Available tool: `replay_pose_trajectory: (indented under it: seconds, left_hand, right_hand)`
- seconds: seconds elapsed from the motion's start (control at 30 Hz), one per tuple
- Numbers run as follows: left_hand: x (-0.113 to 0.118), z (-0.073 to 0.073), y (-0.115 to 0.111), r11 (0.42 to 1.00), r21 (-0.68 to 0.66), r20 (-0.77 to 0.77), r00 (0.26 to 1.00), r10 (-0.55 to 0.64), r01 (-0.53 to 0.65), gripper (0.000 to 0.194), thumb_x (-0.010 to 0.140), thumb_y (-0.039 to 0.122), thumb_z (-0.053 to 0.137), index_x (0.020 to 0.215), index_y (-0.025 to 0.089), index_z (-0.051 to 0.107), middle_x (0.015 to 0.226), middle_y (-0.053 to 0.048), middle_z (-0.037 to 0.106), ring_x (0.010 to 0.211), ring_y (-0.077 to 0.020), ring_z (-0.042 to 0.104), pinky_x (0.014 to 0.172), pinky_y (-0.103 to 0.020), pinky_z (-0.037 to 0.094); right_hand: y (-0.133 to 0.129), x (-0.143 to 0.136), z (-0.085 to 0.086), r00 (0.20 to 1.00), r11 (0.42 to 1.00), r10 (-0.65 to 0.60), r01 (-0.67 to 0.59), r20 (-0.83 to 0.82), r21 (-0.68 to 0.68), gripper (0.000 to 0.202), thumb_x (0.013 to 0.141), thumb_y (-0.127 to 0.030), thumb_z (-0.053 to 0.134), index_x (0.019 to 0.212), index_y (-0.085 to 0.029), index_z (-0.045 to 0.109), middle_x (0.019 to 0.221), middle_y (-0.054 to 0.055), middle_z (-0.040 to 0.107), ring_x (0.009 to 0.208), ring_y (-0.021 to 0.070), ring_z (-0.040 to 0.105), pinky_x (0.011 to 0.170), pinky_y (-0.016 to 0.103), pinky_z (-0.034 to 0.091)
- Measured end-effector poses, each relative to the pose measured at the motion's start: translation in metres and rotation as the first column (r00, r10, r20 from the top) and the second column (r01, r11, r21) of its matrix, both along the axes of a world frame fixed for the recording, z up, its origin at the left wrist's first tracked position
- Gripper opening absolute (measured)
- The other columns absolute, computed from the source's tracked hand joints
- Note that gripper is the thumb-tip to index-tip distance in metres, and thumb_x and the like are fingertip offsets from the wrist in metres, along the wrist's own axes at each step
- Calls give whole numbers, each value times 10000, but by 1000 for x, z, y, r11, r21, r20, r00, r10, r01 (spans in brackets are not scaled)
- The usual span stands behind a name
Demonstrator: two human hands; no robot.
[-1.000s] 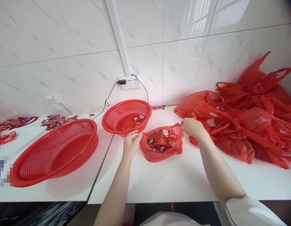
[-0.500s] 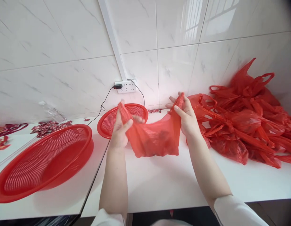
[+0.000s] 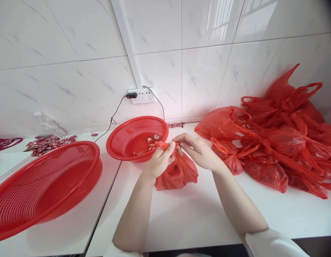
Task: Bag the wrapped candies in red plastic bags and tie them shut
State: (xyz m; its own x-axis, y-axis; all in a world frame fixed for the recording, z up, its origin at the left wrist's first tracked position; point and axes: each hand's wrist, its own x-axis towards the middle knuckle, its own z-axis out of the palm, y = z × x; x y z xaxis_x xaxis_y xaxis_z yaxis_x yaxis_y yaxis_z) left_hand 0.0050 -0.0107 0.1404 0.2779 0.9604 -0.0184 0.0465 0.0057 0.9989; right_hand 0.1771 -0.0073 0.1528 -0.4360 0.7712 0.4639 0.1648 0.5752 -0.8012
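A red plastic bag (image 3: 178, 173) hangs gathered at its top between my two hands, its bottom at or just above the white table. My left hand (image 3: 161, 160) pinches the bunched neck of the bag. My right hand (image 3: 197, 150) is bent over the same neck from the other side, its fingertips closed on the plastic. Something dark shows faintly through the bag. Just behind my left hand stands a small red mesh basket (image 3: 122, 134) with several small wrapped pieces (image 3: 152, 141) in it.
A large red mesh basket (image 3: 87, 178) stands at the left. Behind it lie a pile of small red packets (image 3: 49, 142) and a clear bottle (image 3: 51, 125). Tied red bags (image 3: 283, 137) are heaped at the right. A power strip (image 3: 141, 95) with cables is on the tiled wall.
My hands have come together and lowered. The bag's handles, held apart before, are now bunched at the neck. The wrapped pieces in the small basket have come into view.
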Motion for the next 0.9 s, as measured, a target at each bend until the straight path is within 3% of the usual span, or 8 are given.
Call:
replay_pose_trajectory:
  seconds: [0.07, 0.17, 0.3, 0.4, 0.57, 0.63, 0.77, 0.9]
  left_hand:
    - [0, 0, 2, 999, -36, 43, 999, 30, -28, 375, 871, 559, 545, 770, 198, 550, 552, 62, 362, 444, -58, 340, 447, -202, 315]
    - [-1, 3, 5, 999, -34, 58, 998, 34, -33, 375, 898, 562, 495, 920, 212, 628, 445, 78, 337, 399, -76, 348, 447, -209, 324]
    - [-5, 4, 12, 993, -116, 153, 988, -13, 31, 481, 910, 566, 459, 1147, 195, 650, 459, 39, 515, 392, -85, 417, 522, -232, 409]
    - [-6, 1, 17, 980, -187, 253, 967, -26, 75, 514, 899, 561, 486, 1181, 167, 658, 522, -6, 582, 483, -119, 525, 588, -254, 452]
    - [-7, -2, 19, 976, -153, 326, 940, -97, 154, 324, 844, 403, 631, 1081, 194, 702, 590, -8, 598, 602, -144, 593, 645, -275, 479]
    - [-8, 0, 16, 983, -67, 243, 959, -148, 169, 188, 785, 277, 695, 950, 188, 718, 665, -6, 638, 559, -106, 564, 643, -262, 474]
    - [-10, 11, 7, 961, 120, -39, 968, -248, 251, 20, 776, 170, 645, 778, 179, 663, 753, -19, 674, 599, -120, 612, 643, -270, 483]
    - [-15, 17, 0, 909, 285, -319, 924, -209, 304, 134, 793, 143, 572, 746, 199, 683, 769, -38, 685, 762, -184, 651, 725, -311, 510]
  right_hand:
    - [8, 3, -5, 1000, 1000, -11, 11, 6, -7, 269, 899, -148, 446, 1095, -226, 612, 853, 6, 680, 781, 142, 645, 812, 332, 532]
    - [20, 11, -11, 974, 977, -213, 210, -71, -46, 166, 862, -162, 506, 973, -207, 621, 844, 12, 680, 779, 149, 661, 778, 326, 545]
    - [23, 30, -9, 876, 932, -364, 342, -317, -122, 88, 851, -224, 585, 932, -197, 604, 903, 35, 668, 815, 159, 668, 769, 332, 571]
    - [12, 41, 0, 902, 981, -190, 156, -389, -118, 83, 862, -265, 621, 910, -197, 613, 897, 45, 678, 837, 165, 670, 769, 334, 576]
    - [-6, 40, 9, 970, 956, 237, -244, -60, -165, 92, 876, -190, 566, 907, -191, 652, 902, 49, 702, 856, 175, 669, 806, 360, 558]
    - [-6, 36, 8, 960, 950, 279, -277, -2, -144, 149, 859, -131, 527, 915, -198, 648, 945, 44, 694, 906, 176, 658, 851, 367, 539]
    - [6, 26, -2, 977, 991, 117, -127, -178, -42, 303, 803, -72, 496, 1045, -227, 591, 1169, 50, 615, 1131, 183, 577, 992, 388, 461]
    - [21, 14, -19, 954, 941, 291, -299, -74, -160, 617, 766, -77, 532, 1341, -279, 437, 1289, 69, 556, 1185, 196, 548, 948, 385, 493]
